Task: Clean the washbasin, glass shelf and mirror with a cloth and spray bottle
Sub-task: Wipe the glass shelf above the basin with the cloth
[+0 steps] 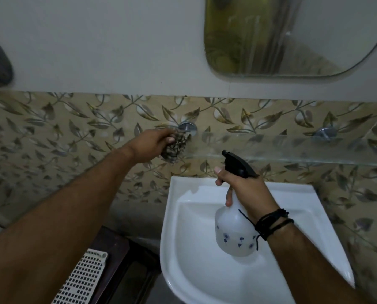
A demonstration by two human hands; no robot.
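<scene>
Left hand (153, 144) outstretched, right hand (246, 191) raised, both fingers curled.

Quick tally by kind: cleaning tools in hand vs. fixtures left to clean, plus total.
Cleaning tools: 2 — patterned brown cloth in the left hand; translucent white spray bottle with black trigger head in the right hand.
Fixtures: 3 — white ceramic washbasin, clear glass shelf, rounded wall mirror.
Total: 5

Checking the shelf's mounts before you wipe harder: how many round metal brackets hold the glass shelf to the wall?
2. One bracket at the shelf's left end, just behind the cloth in the left hand; another near its right end. More may lie beyond the frame's right edge.
</scene>
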